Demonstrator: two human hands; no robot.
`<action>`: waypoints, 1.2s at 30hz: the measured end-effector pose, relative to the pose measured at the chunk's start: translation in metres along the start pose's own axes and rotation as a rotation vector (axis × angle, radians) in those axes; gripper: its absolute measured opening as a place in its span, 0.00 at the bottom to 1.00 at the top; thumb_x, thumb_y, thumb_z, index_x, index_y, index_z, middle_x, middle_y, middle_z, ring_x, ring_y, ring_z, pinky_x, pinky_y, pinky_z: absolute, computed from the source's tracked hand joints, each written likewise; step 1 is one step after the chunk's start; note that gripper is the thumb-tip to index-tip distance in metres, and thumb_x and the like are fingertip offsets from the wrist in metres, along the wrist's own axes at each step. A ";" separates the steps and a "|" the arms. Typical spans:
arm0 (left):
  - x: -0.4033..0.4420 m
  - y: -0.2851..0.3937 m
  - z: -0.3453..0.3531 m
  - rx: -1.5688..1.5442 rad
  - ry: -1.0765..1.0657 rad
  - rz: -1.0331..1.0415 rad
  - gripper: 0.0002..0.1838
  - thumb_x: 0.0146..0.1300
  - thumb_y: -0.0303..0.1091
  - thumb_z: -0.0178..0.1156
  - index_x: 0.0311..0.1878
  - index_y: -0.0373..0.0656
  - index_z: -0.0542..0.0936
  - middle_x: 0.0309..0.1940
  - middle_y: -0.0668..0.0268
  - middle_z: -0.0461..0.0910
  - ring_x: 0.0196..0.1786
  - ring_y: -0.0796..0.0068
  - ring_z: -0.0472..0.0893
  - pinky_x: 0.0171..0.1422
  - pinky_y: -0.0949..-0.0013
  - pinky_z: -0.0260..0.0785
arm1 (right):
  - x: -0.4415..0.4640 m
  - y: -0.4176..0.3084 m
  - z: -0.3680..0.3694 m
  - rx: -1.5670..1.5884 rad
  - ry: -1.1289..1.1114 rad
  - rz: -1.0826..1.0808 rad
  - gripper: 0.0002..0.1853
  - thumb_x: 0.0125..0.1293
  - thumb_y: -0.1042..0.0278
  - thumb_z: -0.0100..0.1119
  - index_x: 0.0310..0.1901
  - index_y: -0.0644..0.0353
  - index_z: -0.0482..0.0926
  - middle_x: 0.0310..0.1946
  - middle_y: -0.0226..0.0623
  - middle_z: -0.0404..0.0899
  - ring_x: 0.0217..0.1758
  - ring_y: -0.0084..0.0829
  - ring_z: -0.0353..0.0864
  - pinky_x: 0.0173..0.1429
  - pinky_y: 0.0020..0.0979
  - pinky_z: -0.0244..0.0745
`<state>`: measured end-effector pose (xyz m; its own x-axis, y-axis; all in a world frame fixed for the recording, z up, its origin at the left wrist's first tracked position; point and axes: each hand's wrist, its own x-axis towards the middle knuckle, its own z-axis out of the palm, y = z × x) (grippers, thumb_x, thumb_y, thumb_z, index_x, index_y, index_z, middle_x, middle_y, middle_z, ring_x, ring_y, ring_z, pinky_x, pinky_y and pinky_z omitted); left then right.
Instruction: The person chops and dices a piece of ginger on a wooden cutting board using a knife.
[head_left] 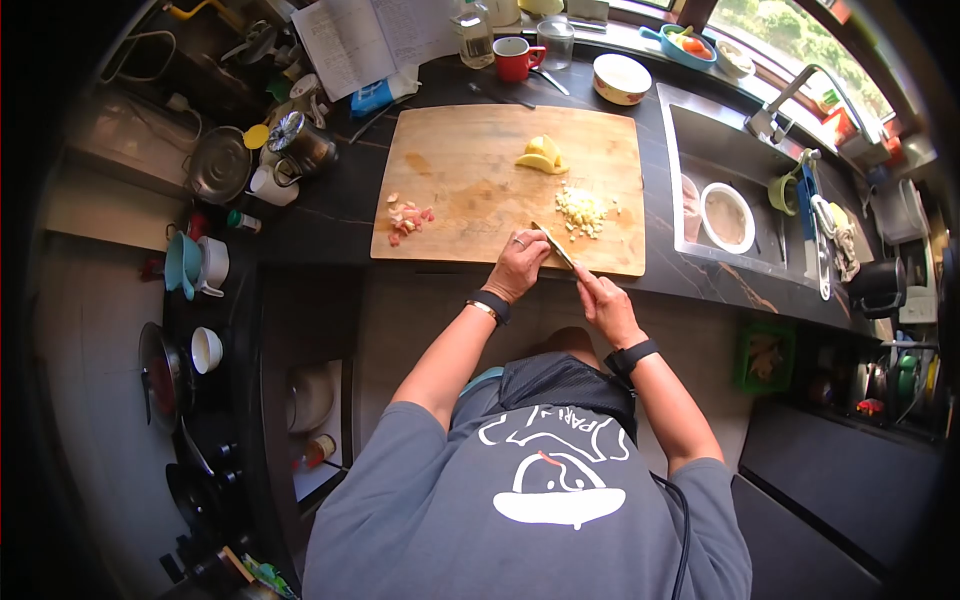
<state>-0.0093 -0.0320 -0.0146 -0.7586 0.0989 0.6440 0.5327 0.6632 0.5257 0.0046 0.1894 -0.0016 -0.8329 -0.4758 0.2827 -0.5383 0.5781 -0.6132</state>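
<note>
- One knife (563, 253), one cutting board (455, 140) and two hands lie around the centre of the frame.
- Two heaps of chopped bits sit on the board: a pale heap (582, 212) at its right, a pink heap (408, 220) at its lower left; the bits are too small to count.
- One cluster of yellow pieces (541, 155) lies above the pale heap, its pieces overlapping.
- One red mug (514, 65) and one bowl (621, 80) stand at the top of the frame.
- The knife is at the board's lower edge, between the hands.
- The right hand (606, 304) grips its handle end; the left hand (518, 266), fingers bent together, is at the blade's far end, and whether it pinches anything I cannot tell.
- The knife looks slim and dark, slanting from upper left to lower right.
</note>
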 end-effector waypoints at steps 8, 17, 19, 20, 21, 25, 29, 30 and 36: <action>-0.005 0.002 0.004 0.022 0.009 -0.033 0.08 0.57 0.20 0.66 0.38 0.40 0.79 0.43 0.59 0.79 0.49 0.55 0.77 0.56 0.60 0.72 | -0.011 0.005 -0.030 0.241 0.094 0.090 0.19 0.69 0.73 0.59 0.61 0.54 0.79 0.31 0.48 0.81 0.33 0.46 0.82 0.39 0.40 0.77; -0.006 -0.001 0.003 0.019 -0.004 -0.017 0.09 0.56 0.19 0.65 0.39 0.39 0.80 0.43 0.59 0.79 0.50 0.55 0.78 0.56 0.60 0.72 | 0.000 -0.014 -0.018 0.112 -0.007 0.019 0.21 0.70 0.69 0.60 0.64 0.48 0.77 0.27 0.45 0.76 0.30 0.47 0.79 0.37 0.44 0.76; -0.005 0.000 0.002 0.024 0.000 -0.024 0.09 0.56 0.19 0.65 0.39 0.39 0.80 0.43 0.59 0.79 0.50 0.56 0.78 0.56 0.60 0.72 | 0.000 -0.014 -0.014 0.080 -0.022 0.027 0.21 0.70 0.68 0.59 0.64 0.47 0.77 0.27 0.45 0.76 0.30 0.47 0.80 0.37 0.44 0.77; -0.004 0.001 0.001 0.020 0.003 -0.028 0.08 0.56 0.19 0.66 0.39 0.39 0.80 0.43 0.60 0.80 0.50 0.56 0.78 0.56 0.61 0.73 | 0.001 -0.014 -0.013 0.081 -0.024 0.027 0.21 0.70 0.68 0.59 0.64 0.47 0.77 0.27 0.45 0.76 0.30 0.47 0.80 0.37 0.44 0.77; -0.004 0.002 0.001 0.015 0.007 -0.031 0.08 0.56 0.19 0.66 0.39 0.39 0.80 0.43 0.60 0.80 0.50 0.56 0.79 0.56 0.61 0.73 | 0.001 -0.014 -0.012 0.063 -0.021 0.022 0.21 0.70 0.68 0.59 0.65 0.46 0.77 0.27 0.45 0.76 0.30 0.47 0.80 0.36 0.44 0.77; -0.003 0.002 0.000 0.020 0.016 -0.032 0.08 0.56 0.19 0.67 0.38 0.38 0.81 0.42 0.59 0.81 0.46 0.56 0.80 0.53 0.61 0.73 | 0.003 -0.010 -0.001 0.005 -0.013 0.013 0.22 0.70 0.67 0.59 0.66 0.45 0.75 0.28 0.44 0.76 0.30 0.47 0.80 0.35 0.45 0.77; -0.002 0.001 0.001 0.016 0.028 -0.022 0.08 0.56 0.19 0.67 0.38 0.38 0.81 0.42 0.60 0.81 0.46 0.57 0.80 0.53 0.61 0.73 | 0.002 -0.005 0.003 -0.011 -0.013 0.007 0.22 0.70 0.66 0.59 0.66 0.44 0.75 0.28 0.44 0.76 0.30 0.47 0.80 0.35 0.45 0.78; -0.002 0.001 0.001 0.018 0.036 -0.010 0.07 0.56 0.20 0.67 0.38 0.39 0.81 0.41 0.60 0.81 0.45 0.57 0.80 0.53 0.61 0.73 | 0.002 -0.005 0.002 -0.006 -0.014 0.005 0.22 0.70 0.67 0.59 0.66 0.44 0.75 0.27 0.44 0.76 0.29 0.47 0.80 0.35 0.45 0.78; -0.002 0.003 -0.003 0.060 0.010 -0.007 0.06 0.58 0.22 0.67 0.38 0.39 0.80 0.40 0.60 0.81 0.44 0.57 0.80 0.51 0.60 0.74 | -0.005 0.003 -0.009 0.124 0.003 -0.003 0.20 0.69 0.70 0.60 0.63 0.49 0.78 0.29 0.45 0.80 0.32 0.46 0.82 0.39 0.42 0.79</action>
<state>-0.0049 -0.0330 -0.0131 -0.7585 0.0870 0.6459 0.5036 0.7072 0.4963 0.0061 0.2002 0.0015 -0.8320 -0.4749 0.2868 -0.5208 0.4902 -0.6989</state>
